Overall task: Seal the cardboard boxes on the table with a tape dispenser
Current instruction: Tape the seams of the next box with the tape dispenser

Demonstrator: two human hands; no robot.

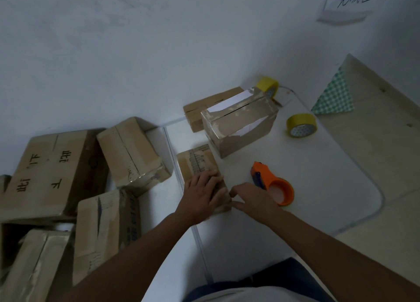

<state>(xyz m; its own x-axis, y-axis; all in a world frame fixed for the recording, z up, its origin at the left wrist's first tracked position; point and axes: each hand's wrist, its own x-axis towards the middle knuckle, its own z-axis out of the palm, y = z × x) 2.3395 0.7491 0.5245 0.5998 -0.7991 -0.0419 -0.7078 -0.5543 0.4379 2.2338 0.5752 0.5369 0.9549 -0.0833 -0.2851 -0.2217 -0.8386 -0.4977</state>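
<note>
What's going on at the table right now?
Left hand flat on small box; right hand pinching its end. Dispenser idle on table. Nothing blocking.

Head camera looks steeply down, close above the table (329,172) edge

Wall (113,51): pale, scuffed, filling the far side.
Paper sign (347,4): handwritten, far right on the wall.
Floor (386,142): beige tiles, right.
Checked cloth (334,97): green-white, right.
Light: dim.
</note>
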